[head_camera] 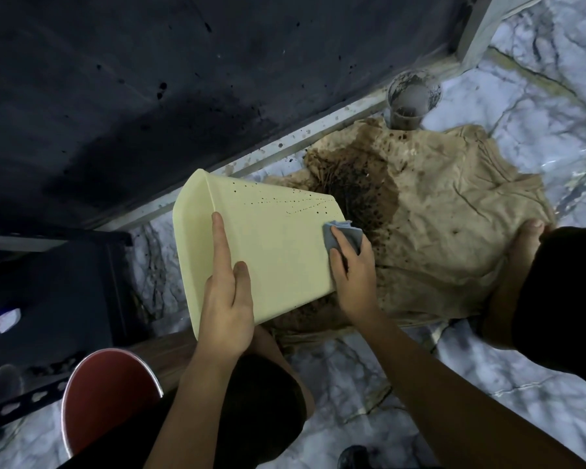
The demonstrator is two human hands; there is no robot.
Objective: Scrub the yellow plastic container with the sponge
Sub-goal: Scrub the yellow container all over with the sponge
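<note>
Marbled grey-white floor (369, 377) fills the head view, with a dark wall on the far left and a stained beige cloth (447, 238) spread over the floor in the middle. The yellow plastic container (278, 252) is held tilted above the near left part of this cloth, its bottom pointing to the far right and its open rim to the left. The left hand (225, 306) grips it at the near edge, with the fingers closed around the wall and the thumb lying flat on the outside. The right hand (351, 269) presses a grey-blue sponge (344, 233) against the right edge of the container; the fingers are closed on the sponge.

I judge that the scrubbing step is in progress, on the outer side. A line of small dark specks (285, 201) remains on the far part of the yellow surface, so the next move probably needs the sponge to travel up and to the left over these specks, while the left hand keeps the container steady.

Around it, a dirty grey cup (408, 99) stands at the far edge of the cloth, well apart from the hands. A red round seat (105, 397) is near on the left, and a bare foot (528, 238) rests on the cloth at the right. Nothing stands between the sponge and the specks.
</note>
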